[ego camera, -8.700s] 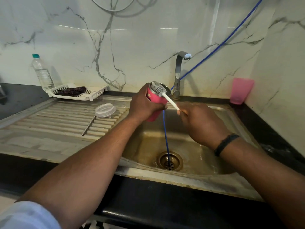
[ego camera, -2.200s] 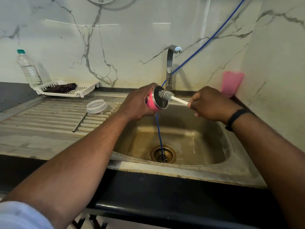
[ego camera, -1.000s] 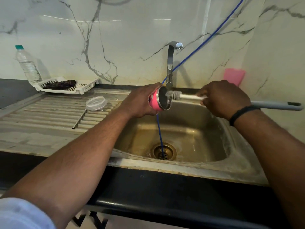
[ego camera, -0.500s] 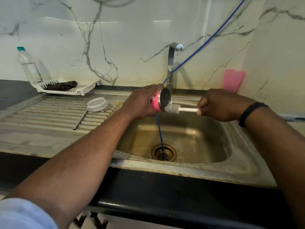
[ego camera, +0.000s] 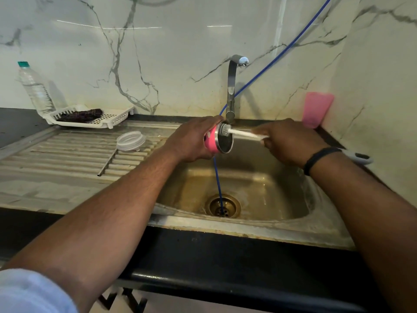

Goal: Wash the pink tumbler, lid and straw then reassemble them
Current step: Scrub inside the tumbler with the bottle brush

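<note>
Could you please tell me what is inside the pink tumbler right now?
The bristle head of the bottle brush sits in the mouth of the pink tumbler, at its upper rim. The right hand holds the handle; the left hand holds the tumbler. The dark interior hides its bottom.

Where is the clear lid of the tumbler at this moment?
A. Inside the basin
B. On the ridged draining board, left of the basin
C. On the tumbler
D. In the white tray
B: the lid lies on the draining board, beside the metal straw, apart from the tumbler.
</note>
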